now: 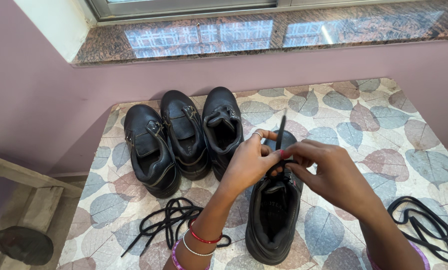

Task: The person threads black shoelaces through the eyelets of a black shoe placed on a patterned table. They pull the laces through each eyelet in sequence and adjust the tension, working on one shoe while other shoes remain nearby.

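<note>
A black shoe [274, 220] stands on the leaf-patterned table [364, 125], toe pointing away from me. Over its front, my left hand [251, 160] and my right hand [329, 172] both pinch a black lace [281, 131]; one end sticks straight up between my fingers. My left wrist carries red and silver bangles. The shoe's toe is hidden behind my hands.
Three more black shoes [151, 150] [185, 134] [224, 127] stand side by side at the back left. A loose black lace [169, 220] lies left of my arm, another bundle of laces [424, 220] at the right edge. A stone window sill [264, 35] runs behind.
</note>
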